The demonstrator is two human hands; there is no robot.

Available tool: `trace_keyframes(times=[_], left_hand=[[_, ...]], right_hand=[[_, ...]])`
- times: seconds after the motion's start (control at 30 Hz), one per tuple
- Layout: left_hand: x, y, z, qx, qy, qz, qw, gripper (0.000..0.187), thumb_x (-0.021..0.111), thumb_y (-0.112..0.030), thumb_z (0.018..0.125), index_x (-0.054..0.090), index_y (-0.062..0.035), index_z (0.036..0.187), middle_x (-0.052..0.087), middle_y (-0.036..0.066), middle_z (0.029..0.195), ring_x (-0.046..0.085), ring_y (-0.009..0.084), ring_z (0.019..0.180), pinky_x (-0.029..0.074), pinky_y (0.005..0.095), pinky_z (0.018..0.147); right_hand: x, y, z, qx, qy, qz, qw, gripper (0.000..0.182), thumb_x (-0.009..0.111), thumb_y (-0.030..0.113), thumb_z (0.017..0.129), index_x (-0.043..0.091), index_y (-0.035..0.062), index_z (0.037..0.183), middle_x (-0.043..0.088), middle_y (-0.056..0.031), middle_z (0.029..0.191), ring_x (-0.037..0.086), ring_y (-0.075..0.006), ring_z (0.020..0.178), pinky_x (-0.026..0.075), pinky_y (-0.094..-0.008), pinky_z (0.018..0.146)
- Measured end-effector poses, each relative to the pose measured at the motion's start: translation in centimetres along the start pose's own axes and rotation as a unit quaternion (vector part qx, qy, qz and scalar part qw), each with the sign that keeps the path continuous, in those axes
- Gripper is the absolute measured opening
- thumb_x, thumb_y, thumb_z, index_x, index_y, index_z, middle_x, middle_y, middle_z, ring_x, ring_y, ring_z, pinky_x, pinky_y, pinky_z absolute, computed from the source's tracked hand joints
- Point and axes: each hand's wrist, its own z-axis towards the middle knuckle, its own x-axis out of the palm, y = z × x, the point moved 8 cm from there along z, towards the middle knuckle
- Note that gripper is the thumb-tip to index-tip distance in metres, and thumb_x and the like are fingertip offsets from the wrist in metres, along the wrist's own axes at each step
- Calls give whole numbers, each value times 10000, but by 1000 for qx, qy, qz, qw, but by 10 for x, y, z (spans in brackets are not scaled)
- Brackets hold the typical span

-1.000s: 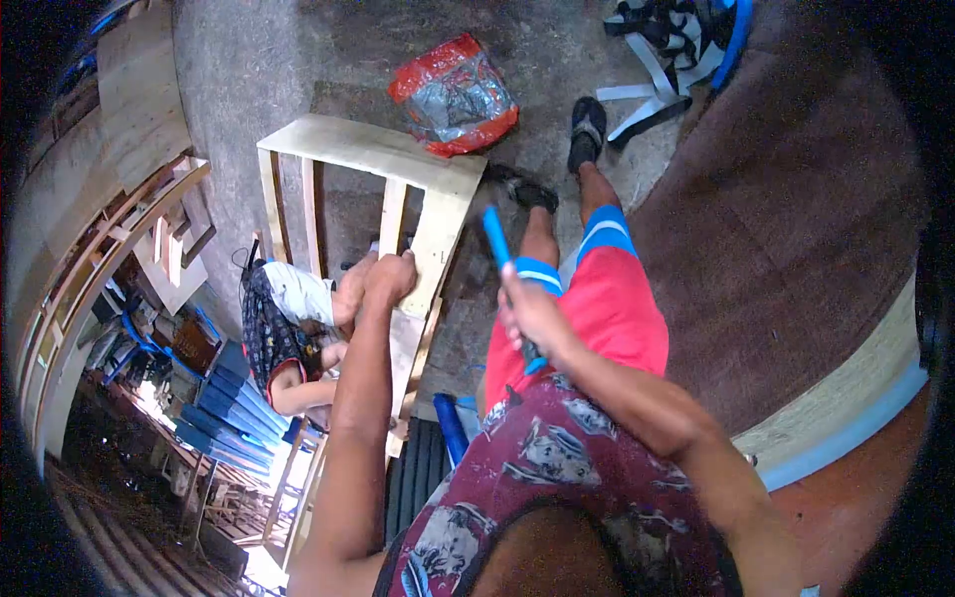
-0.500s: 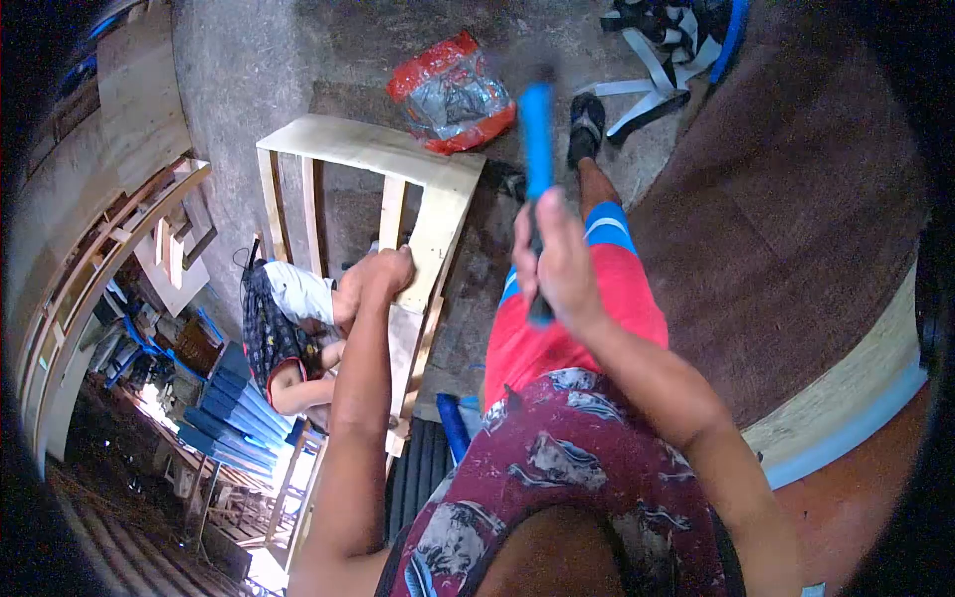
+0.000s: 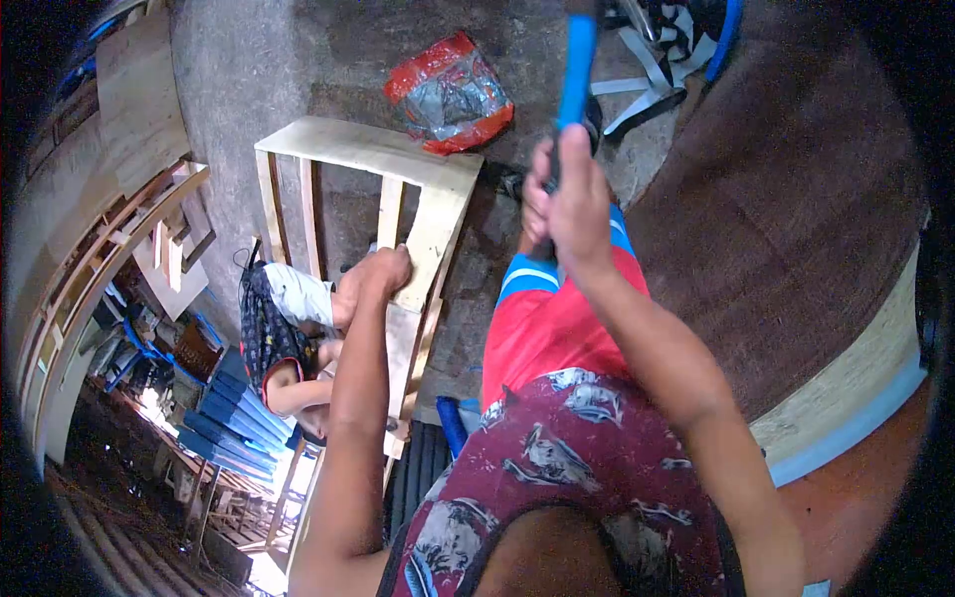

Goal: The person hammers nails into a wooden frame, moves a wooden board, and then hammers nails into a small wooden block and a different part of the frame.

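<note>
My right hand (image 3: 575,204) is closed round the dark grip of a hammer (image 3: 577,75) with a blue shaft. It is raised in front of my legs, and the top edge of the view cuts off its head. To the left, my left hand (image 3: 386,269) rests with curled fingers on the pale wooden frame (image 3: 438,224), at the inner edge of a wide board. What those fingers pinch, if anything, is hidden. Slats cross the frame's opening.
Another person (image 3: 274,308) crouches against the frame's left side. A red and clear plastic bag (image 3: 458,95) lies beyond it. White strips (image 3: 652,85) are on the floor at top right, by a large brown curved panel (image 3: 776,219). Blue rolls (image 3: 234,423) lie at lower left.
My right hand has lifted the hammer up and slightly right, away from my body. My left hand stays on the frame. The crouching person has shifted a little.
</note>
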Motion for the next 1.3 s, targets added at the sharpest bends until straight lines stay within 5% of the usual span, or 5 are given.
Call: trace_keyframes(times=[0.23, 0.33, 0.47, 0.57, 1.3], left_hand=[[18, 8, 19, 43, 7, 16, 999, 563, 284, -362, 924, 602, 99, 975, 549, 335, 1047, 522, 458, 1031, 395, 460, 931], [11, -2, 14, 46, 14, 3, 999, 545, 288, -357, 920, 616, 73, 994, 560, 307, 1071, 531, 423, 1055, 400, 442, 939], [-36, -29, -43, 33, 35, 5, 999, 494, 305, -313, 907, 625, 49, 1014, 568, 283, 1089, 540, 388, 1075, 402, 439, 942], [-16, -21, -27, 71, 59, 7, 996, 481, 307, -296, 900, 624, 50, 1008, 563, 284, 1098, 537, 392, 1075, 400, 448, 941], [-4, -14, -18, 85, 11, 15, 996, 340, 438, -180, 796, 665, -28, 998, 605, 189, 1103, 586, 342, 1034, 468, 407, 859]], right_hand=[[-18, -199, -27, 322, 279, -389, 817, 611, 299, 521, 944, 474, 48, 600, 443, -70, 428, 439, -177, 332, 384, -324, 358], [-34, -150, -33, 411, 120, -310, 849, 594, 309, 538, 935, 471, 56, 628, 440, -58, 450, 450, -163, 340, 378, -302, 339], [10, -93, 22, 191, 152, -391, 887, 577, 326, 549, 924, 500, 42, 712, 517, -91, 525, 543, -206, 434, 438, -329, 402], [22, -104, 29, 144, 219, -628, 732, 555, 329, 459, 928, 584, -33, 896, 637, -220, 776, 608, -403, 859, 448, -503, 805], [51, -180, 18, -6, 340, -882, 325, 244, 573, 164, 766, 700, 89, 960, 661, -93, 1031, 647, -233, 926, 536, -373, 724]])
